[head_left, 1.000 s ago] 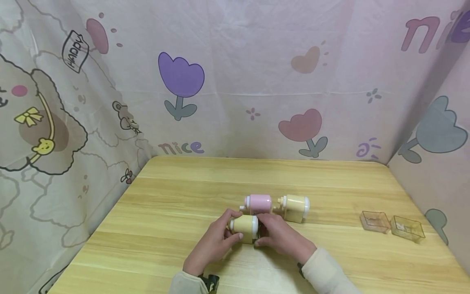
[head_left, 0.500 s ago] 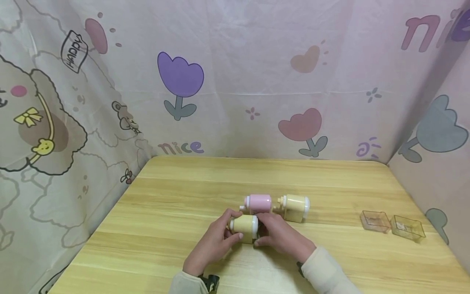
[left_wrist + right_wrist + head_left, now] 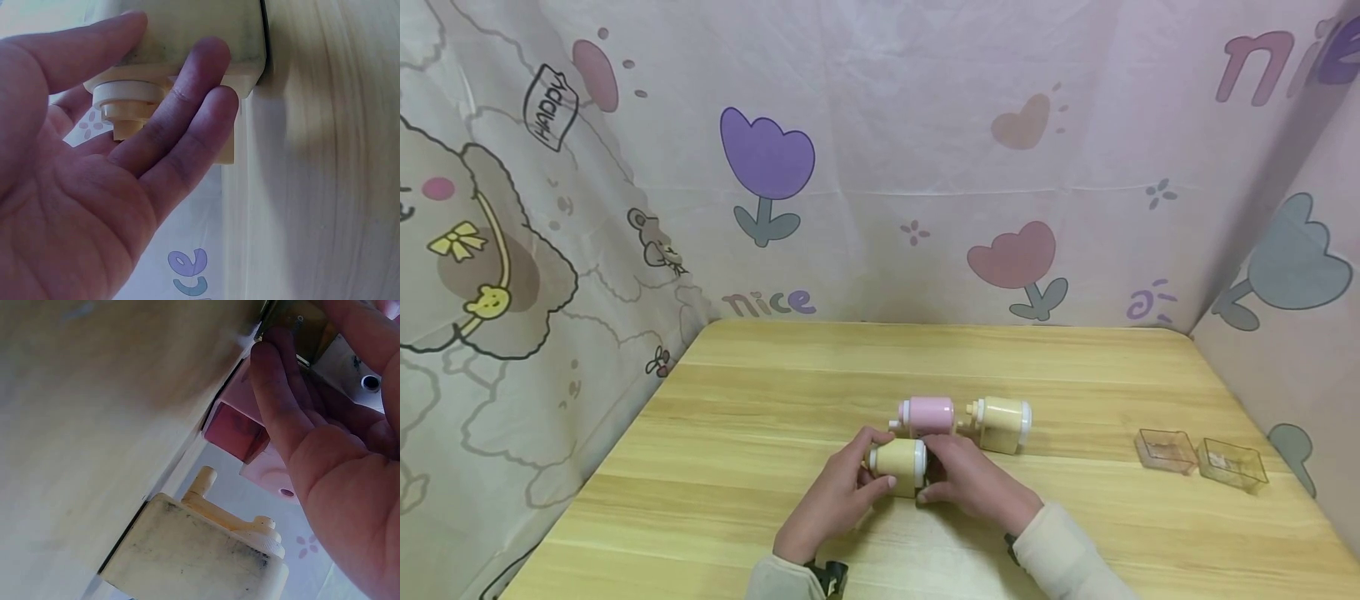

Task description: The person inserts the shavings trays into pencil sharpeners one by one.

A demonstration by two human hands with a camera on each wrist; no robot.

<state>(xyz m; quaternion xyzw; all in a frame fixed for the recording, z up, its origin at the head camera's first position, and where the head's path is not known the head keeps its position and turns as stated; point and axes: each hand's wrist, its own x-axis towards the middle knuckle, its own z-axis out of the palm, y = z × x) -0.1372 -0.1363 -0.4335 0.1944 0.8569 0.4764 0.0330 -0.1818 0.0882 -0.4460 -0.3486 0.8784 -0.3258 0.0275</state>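
A yellow pencil sharpener (image 3: 897,458) lies close over the near middle of the table, its white face to the right. My left hand (image 3: 842,492) grips its yellow body from the left; in the left wrist view the crank (image 3: 128,119) hangs beside the palm. My right hand (image 3: 973,483) is at the white face, which shows a round pencil hole. Between its thumb and fingers in the right wrist view is a see-through amber shavings drawer (image 3: 312,325), mostly hidden in the head view. Just behind stands a pink pencil sharpener (image 3: 931,414), with a pink drawer (image 3: 235,432) in it.
A second yellow pencil sharpener (image 3: 1002,425) stands right of the pink one, its crank toward the left. Farther right lie a clear pink drawer (image 3: 1165,451) and a clear yellow drawer (image 3: 1232,465). Printed cloth (image 3: 880,167) hangs behind the wooden table (image 3: 760,383).
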